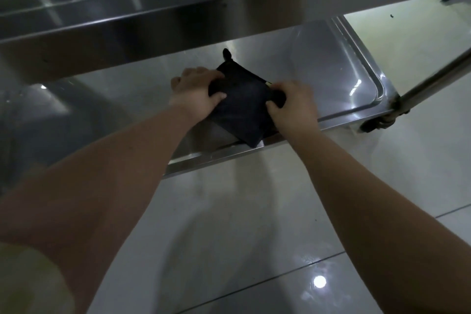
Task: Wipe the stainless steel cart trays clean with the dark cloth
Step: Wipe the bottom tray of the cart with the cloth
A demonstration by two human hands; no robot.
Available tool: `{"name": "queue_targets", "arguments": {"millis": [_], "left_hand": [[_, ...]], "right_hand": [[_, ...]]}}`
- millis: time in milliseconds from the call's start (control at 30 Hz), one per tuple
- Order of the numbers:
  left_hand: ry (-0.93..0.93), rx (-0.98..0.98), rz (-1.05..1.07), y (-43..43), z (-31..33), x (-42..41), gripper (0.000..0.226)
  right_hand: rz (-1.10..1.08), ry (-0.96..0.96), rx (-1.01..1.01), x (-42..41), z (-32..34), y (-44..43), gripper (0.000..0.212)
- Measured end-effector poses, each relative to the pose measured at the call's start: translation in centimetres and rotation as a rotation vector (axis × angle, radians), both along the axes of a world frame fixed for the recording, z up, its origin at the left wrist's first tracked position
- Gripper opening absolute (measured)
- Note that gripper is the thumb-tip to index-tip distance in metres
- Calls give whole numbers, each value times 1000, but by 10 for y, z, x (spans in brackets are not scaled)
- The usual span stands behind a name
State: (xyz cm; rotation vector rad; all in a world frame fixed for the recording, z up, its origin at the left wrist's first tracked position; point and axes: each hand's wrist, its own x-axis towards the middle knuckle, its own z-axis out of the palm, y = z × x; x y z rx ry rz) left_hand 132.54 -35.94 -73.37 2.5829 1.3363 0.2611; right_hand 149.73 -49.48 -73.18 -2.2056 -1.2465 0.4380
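A dark folded cloth (240, 106) lies on the lower stainless steel tray (331, 64) of the cart, with one corner hanging over the tray's near rim. My left hand (195, 90) grips the cloth's left edge with fingers curled over it. My right hand (293, 102) pinches its right edge. Both forearms reach in under the upper tray (153, 15), which spans the top of the view.
The cart's tubular leg (433, 79) rises at the right, with a caster (377, 122) beneath the lower tray's corner. Glossy pale floor tiles (254, 224) spread below and to the right of the cart.
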Motion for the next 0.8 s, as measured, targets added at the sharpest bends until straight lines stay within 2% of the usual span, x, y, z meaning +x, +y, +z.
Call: {"name": "queue_targets", "arguments": {"millis": [67,133,200,267,400,533,667,800], "left_hand": [[58,123,-212,-8,-6,-21,44],[144,154,-301,-9,-12,-43,49],[217,167,-307,-9,-15,-55,50],[254,173,-287,-9,-17,-56,45],[97,206,-211,-20,-18,-45,29],[-53,273,-186,-55,-6,-62,19],[-146,382,-207,-99,29,-104,23],[-109,456,-142,-128,75,-163,27]], "right_hand": [[116,-36,108,-23,-7,-11,29],[204,-150,83,-46,-18,-19,39],[241,-297,-8,-57,-27,-23,48],[247,-353,-29,-56,-28,-24,42],[314,-454,18,-50,-19,-26,29],[364,-420,117,-51,19,-40,23],[579,-364,178,-53,74,-68,16],[680,-238,186,-93,112,-80,12]]}}
